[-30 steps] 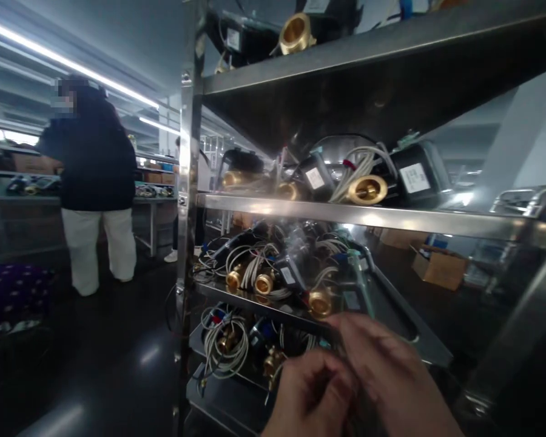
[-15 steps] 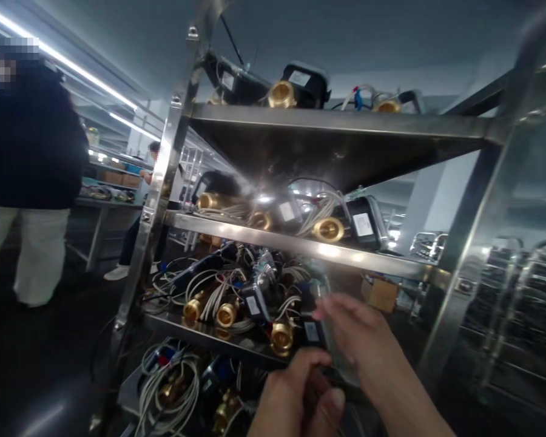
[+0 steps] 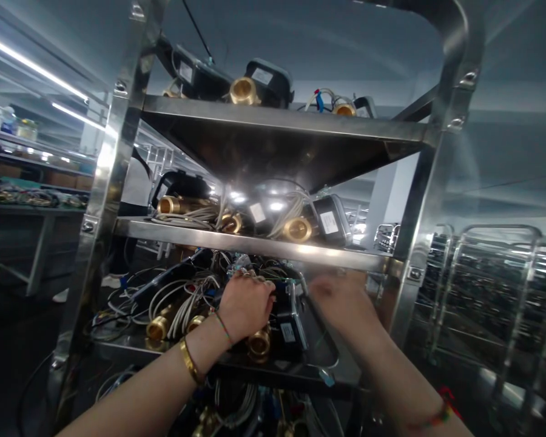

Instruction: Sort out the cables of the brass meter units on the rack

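Steel shelf rack (image 3: pixel 264 243), several tiers, each loaded with black valve units with brass fittings and coiled grey-white cables. Left hand (image 3: pixel 246 303): reached into the third tier from the top, fingers curled down over the heap of units and cables there, knuckles uppermost; it touches the pile, though whether it actually grips one piece cannot be told. Gold bangle and thin cord bracelet on that wrist. Right hand (image 3: pixel 343 300): blurred, at the right end of the same tier, just beside a black valve unit (image 3: pixel 291 321) with a white label that stands at the tier's front edge; whether this hand is loose or clenched cannot be told. Coloured cord bracelet on its wrist. Brass fitting (image 3: pixel 259 343): below the left hand, at the front lip of the tier, mouth facing outward. Tier above: further black units with labels and a large brass fitting (image 3: pixel 297 229) facing front. Top tier: two black units and a brass fitting (image 3: pixel 242 91). Background right: wire racks (image 3: pixel 491 291), dim. Background left: a counter (image 3: pixel 22 209) with small items, under strip lights.
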Demonstrator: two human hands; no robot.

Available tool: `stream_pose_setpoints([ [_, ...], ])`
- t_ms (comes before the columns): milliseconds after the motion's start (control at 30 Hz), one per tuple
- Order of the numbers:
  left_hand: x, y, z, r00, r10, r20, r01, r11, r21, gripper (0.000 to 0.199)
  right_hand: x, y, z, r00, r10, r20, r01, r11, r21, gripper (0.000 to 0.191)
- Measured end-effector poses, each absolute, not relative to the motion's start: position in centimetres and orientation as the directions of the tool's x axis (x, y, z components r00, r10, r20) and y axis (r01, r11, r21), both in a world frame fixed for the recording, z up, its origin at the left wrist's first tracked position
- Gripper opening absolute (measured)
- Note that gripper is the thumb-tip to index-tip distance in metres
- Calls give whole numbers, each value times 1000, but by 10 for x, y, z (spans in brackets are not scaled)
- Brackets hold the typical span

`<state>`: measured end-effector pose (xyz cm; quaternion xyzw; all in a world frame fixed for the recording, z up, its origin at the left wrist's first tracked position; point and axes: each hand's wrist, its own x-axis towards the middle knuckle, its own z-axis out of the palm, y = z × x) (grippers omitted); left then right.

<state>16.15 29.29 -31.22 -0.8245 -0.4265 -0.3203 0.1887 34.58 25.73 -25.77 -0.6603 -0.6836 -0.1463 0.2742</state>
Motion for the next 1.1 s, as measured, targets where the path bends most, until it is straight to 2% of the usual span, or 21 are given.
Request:
stream_pose_setpoints([
  [100,162,292,-316,446,600,664,835,-546,-68,25,345,256,-261,-23,830,558,984,117,-132,25],
  [200,162,290,-318,439,602,667,846,-527,-82,25,343,253,-259,10,849,528,991,63,-120,25],
  [300,162,288,-316,434,615,658,855,-512,-85,25,340,250,-258,26,855,518,999,0,-50,27],
  [433,162,284,-313,440,618,651,857,-505,-101,25,342,249,-262,-19,835,551,1000,10,18,28],
  [733,165,284,-314,440,618,652,866,-484,-126,25,346,252,-267,-89,807,584,996,60,69,25],
  [1100,165,285,-315,431,641,635,879,-457,-134,24,347,251,-269,-105,793,600,994,87,59,22],
])
